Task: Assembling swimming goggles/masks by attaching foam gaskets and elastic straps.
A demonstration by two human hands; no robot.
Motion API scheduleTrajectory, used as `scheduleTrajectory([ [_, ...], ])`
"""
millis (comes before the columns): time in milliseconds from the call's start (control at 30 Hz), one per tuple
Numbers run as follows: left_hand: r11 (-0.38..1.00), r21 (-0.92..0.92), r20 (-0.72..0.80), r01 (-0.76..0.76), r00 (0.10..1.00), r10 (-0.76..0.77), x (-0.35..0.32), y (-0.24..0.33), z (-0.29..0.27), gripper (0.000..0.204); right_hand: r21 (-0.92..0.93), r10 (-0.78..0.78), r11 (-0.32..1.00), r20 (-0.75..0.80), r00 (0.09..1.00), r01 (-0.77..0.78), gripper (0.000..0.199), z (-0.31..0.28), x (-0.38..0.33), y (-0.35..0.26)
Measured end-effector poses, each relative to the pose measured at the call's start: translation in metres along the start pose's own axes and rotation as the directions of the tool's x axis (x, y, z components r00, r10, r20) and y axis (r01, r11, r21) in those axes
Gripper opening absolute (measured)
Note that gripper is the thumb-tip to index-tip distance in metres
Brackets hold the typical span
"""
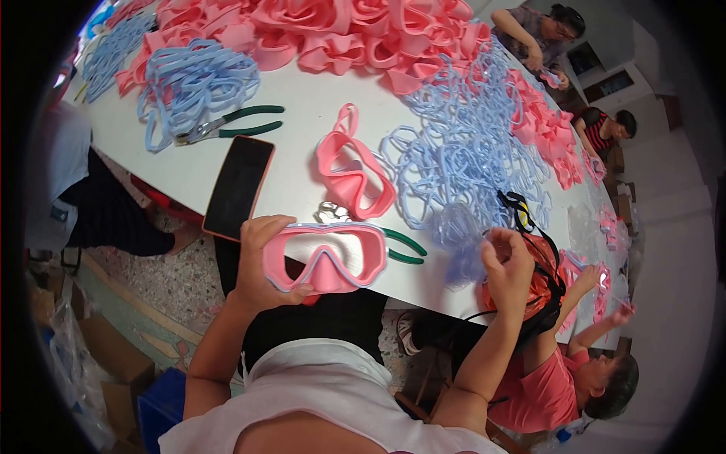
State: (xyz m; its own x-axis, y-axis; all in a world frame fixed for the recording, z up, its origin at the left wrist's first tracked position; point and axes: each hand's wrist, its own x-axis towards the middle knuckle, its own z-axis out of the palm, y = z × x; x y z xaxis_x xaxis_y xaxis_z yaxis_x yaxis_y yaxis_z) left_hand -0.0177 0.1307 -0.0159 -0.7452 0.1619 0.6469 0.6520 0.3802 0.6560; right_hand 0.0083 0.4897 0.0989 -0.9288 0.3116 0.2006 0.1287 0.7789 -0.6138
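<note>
My left hand (pixel 261 265) grips the left side of a pink diving-mask skirt (pixel 333 278), its thumb along the lower edge. A light blue band (pixel 376 281) runs round the skirt's rim, and the table shows through its opening. To the right, my right hand (pixel 508 268) is raised with its fingers curled together beside a pile of clear bluish plastic pieces (pixel 459 246). What those fingers hold, if anything, I cannot make out. Another pink mask skirt (pixel 355 178) lies just beyond the held one. Small shiny metal pieces (pixel 333 213) sit between the two.
Beyond are heaped pink skirts (pixel 325 38) and tangled blue bands (pixel 461 151). A phone (pixel 240 185), green-handled pliers (pixel 234 121) and another green-handled tool (pixel 404 246) lie on the white table (pixel 302 98). An orange bag with black straps (pixel 538 265) sits at right. Several people work along the table.
</note>
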Motion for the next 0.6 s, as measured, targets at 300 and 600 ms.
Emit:
scheduleTrajectory([
  [300, 0.998, 0.020, -0.029, -0.064, 0.998, 0.064, 0.011, 0.021, 0.008, 0.090, -0.081, -0.801, 0.592, 0.052, 0.597, 0.802, 0.026, 0.044, -0.024, -0.092],
  [600, 0.986, 0.123, -0.121, -0.115, 0.984, 0.130, 0.011, 0.033, 0.014, 0.090, -0.230, -0.899, 0.306, 0.248, 0.360, 0.924, 0.045, 0.083, -0.038, -0.113],
])
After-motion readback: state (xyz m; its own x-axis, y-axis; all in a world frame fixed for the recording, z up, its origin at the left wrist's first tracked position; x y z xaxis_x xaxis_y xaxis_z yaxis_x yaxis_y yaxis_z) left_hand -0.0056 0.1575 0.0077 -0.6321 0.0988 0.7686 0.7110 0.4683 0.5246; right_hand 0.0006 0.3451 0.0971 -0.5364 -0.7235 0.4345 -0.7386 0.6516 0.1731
